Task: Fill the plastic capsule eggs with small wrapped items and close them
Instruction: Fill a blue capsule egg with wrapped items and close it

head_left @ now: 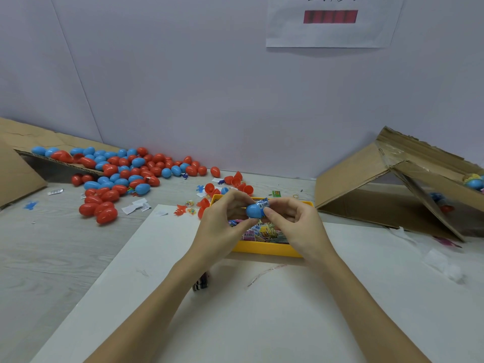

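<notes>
- Pile of red and blue plastic capsule eggs [123, 176], left of frame centre: most look closed; can't tell which are filled. Some open red halves sit above the tray.
- Yellow plastic tray of small wrapped items [264, 248], centre: well stocked.
- Left hand [222, 221] curled round blue egg half [254, 211] over tray; right hand [293, 218] pinching striped wrapped item [263, 204] into it. Closing pending.
- Cardboard flaps far left and right; bare white board in lower frame.
</notes>
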### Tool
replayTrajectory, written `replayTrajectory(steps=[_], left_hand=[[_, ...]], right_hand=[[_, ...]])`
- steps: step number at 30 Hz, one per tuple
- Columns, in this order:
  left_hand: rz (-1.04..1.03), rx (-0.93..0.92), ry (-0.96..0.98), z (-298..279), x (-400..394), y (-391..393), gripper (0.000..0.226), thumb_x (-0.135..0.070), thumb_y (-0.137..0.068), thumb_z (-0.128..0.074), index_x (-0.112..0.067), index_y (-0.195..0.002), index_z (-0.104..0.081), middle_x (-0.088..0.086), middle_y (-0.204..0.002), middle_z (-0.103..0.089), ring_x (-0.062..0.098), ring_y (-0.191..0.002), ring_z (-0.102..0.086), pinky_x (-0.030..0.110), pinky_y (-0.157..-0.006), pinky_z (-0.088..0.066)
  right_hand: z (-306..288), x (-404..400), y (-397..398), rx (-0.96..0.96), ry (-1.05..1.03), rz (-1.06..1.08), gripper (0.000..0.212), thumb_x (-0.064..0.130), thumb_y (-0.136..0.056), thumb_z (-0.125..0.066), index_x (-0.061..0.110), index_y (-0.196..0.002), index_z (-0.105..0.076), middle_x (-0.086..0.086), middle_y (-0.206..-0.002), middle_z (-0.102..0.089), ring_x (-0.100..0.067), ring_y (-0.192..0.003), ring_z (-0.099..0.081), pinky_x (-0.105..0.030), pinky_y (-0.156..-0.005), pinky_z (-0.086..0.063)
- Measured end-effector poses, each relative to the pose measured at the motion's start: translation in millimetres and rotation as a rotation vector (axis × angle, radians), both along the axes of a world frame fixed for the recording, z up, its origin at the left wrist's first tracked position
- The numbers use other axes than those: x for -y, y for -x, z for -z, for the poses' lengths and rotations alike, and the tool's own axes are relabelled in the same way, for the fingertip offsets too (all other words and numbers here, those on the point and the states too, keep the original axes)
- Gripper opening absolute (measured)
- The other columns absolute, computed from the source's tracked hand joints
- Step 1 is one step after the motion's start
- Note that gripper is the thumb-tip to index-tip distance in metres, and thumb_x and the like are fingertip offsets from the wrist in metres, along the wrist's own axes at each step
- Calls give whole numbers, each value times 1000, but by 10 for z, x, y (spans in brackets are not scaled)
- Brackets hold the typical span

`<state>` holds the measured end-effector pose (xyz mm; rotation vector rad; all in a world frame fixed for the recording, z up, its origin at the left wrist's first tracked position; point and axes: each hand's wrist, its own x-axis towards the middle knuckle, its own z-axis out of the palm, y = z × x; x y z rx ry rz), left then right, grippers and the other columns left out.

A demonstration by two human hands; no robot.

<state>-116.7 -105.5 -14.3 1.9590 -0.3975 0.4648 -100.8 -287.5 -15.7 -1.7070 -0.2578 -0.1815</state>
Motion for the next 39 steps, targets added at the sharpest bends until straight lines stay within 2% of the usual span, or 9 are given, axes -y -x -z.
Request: replayTrajectory(steps=[6,10,15,23,26,31,35,39], left_hand=[[6,12,-14,-1,-8,-10,35,-9,-83,-81,-17,-113,-64,-15,-108,-68,-4,-98,-67,11,-83,-53],[10,11,-24,5,-9,-10,35,-8,-84,-81,-18,-112,-63,-16,-109,-68,-3,-99,-67,11,-84,-53],[13,19,-27,2,-4,-11,36,-8,-83,-81,-21,-112,-62,-19,-108,-67,-3,-101,-66,11,-83,-52],[10,0,-13,2,2,-7,45,-8,-83,-81,-23,-118,-57,-20,-110,-65,-4,-102,-67,11,-85,-52],[13,14,-16,2,-3,4,40,-9,-85,-80,-20,-117,-60,-17,-110,-67,-2,-101,-67,14,-86,-54],[31,77,28,-9,13,26,36,-13,-88,-77,-14,-122,-66,-9,-116,-70,7,-105,-69,25,-91,-58],[18,180,59,-18,83,74,47,-24,-84,-80,-15,-128,-66,-5,-119,-69,13,-110,-67,23,-93,-56],[0,260,65,-44,89,83,46,-13,-86,-79,-13,-130,-67,-1,-118,-68,19,-108,-67,27,-92,-56]], right_hand=[[9,1,-5,15,-21,7,15,12,-92,-75,15,-107,-74,2,-101,-78,-5,-91,-74,-15,-72,-55],[9,-5,-1,29,-17,13,15,12,-92,-75,14,-108,-75,1,-101,-78,-7,-92,-74,-18,-77,-57],[5,-7,11,31,-24,19,16,12,-93,-74,12,-109,-75,-1,-102,-78,-9,-90,-75,-16,-74,-57],[-21,-8,36,24,44,0,20,14,-92,-74,10,-112,-74,-2,-103,-77,-11,-89,-76,-23,-81,-61],[-41,-7,49,10,51,-10,22,16,-92,-74,9,-114,-73,-2,-103,-77,-12,-86,-76,-23,-79,-61],[-101,-5,77,-56,-58,-38,20,17,-93,-74,12,-112,-74,-1,-99,-79,-13,-86,-77,-16,-68,-55],[-170,20,88,-116,-120,-42,20,27,-91,-75,18,-109,-74,6,-96,-79,-8,-87,-76,-16,-66,-55],[-212,-5,114,-169,-225,-72,31,31,-84,-78,14,-111,-73,-2,-98,-80,-16,-91,-77,-19,-68,-57]])
